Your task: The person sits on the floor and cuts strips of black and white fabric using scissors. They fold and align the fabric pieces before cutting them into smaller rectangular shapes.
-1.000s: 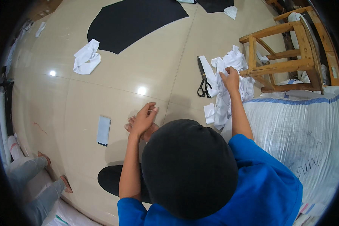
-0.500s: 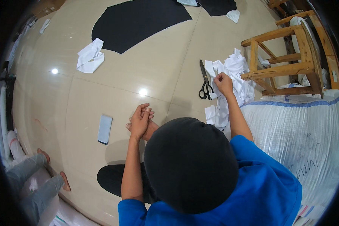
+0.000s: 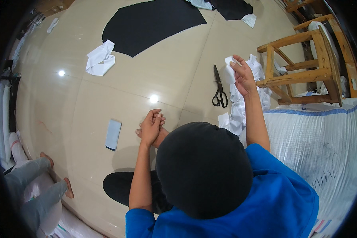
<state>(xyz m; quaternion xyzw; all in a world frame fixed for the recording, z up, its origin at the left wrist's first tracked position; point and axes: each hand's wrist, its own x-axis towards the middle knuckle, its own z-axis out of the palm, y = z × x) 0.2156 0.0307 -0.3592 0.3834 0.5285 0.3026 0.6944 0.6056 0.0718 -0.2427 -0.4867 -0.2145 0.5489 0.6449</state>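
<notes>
My right hand (image 3: pixel 244 77) is raised on the right with a white fabric piece (image 3: pixel 229 67) pinched between thumb and fingers. Below and behind it a crumpled heap of white fabric (image 3: pixel 238 113) lies on the floor. Black-handled scissors (image 3: pixel 219 89) rest just left of the heap, blades pointing away from me, touched by neither hand. Near the middle, my left hand (image 3: pixel 150 127) rests over a bare foot (image 3: pixel 161 137), its fingers loosely apart and no object seen in them. A light-blue flat rectangular item (image 3: pixel 113 135) lies on the floor left of that hand.
Large black fabric panels (image 3: pixel 150 25) and a looped white cloth (image 3: pixel 100 59) lie ahead on the tiles. At right stand a wooden stool (image 3: pixel 297 71) and a bulky white sack (image 3: pixel 313 146). Another person's grey-trousered legs (image 3: pixel 35 178) show at lower left.
My right hand has lifted from the white heap, bringing the fabric piece up with it. My left hand stays over the foot. The whole view has shifted slightly.
</notes>
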